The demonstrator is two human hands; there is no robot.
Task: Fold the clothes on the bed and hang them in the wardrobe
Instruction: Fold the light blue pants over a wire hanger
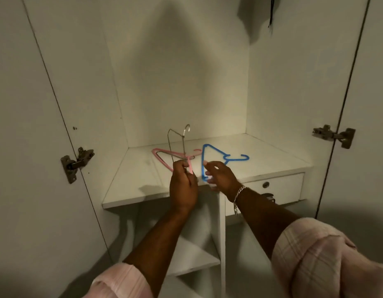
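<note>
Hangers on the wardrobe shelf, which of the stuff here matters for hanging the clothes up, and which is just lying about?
For the job:
- wire hanger, raised off the shelf in the left hand
- pink hanger, also at the left hand
- blue hanger, right hand at its lower end
- wardrobe shelf

Lying about:
- drawer
- door hinges
- dark item hanging top right

left hand point(183, 186) pinches wire hanger point(175, 145) above shelf point(130, 190).
</note>
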